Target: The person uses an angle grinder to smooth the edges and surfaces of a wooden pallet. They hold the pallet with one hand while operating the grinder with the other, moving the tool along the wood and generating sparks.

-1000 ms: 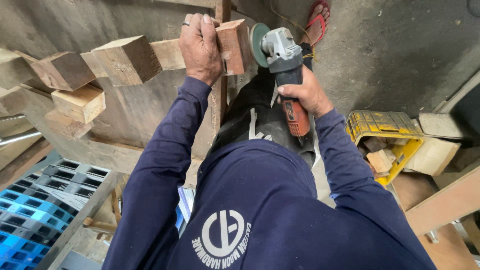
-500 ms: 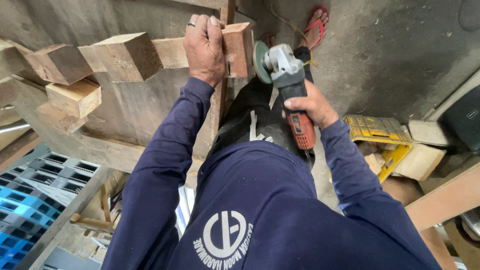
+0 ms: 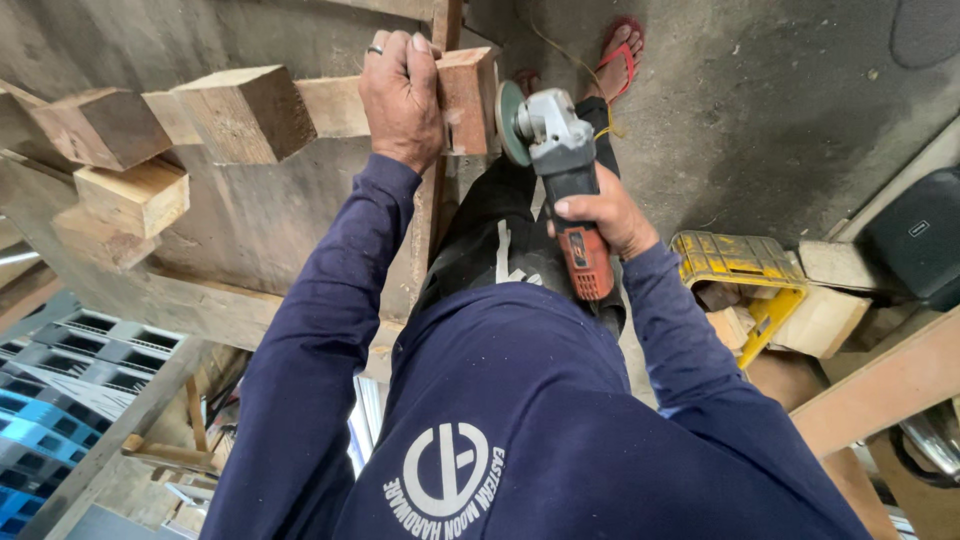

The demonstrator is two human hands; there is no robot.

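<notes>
My left hand [image 3: 402,95], a ring on one finger, grips a reddish-brown wooden block [image 3: 468,98] at the edge of a wooden workbench [image 3: 260,220]. My right hand [image 3: 600,212] holds an angle grinder [image 3: 558,160] with a grey head and an orange-red handle. Its disc [image 3: 510,122] stands right beside the block's right end face, touching it or nearly so. Both arms wear dark blue sleeves.
Several wooden blocks [image 3: 235,110] lie on the bench to the left. A yellow crate [image 3: 745,270] with wood offcuts sits on the concrete floor at right. Blue and grey plastic crates [image 3: 70,390] are at lower left. My foot in a red sandal [image 3: 618,50] is ahead.
The grinder's disc has stayed close against the block's end, shifting slightly left and up since half a second ago. My left hand keeps its grip; the view drifted a little.
</notes>
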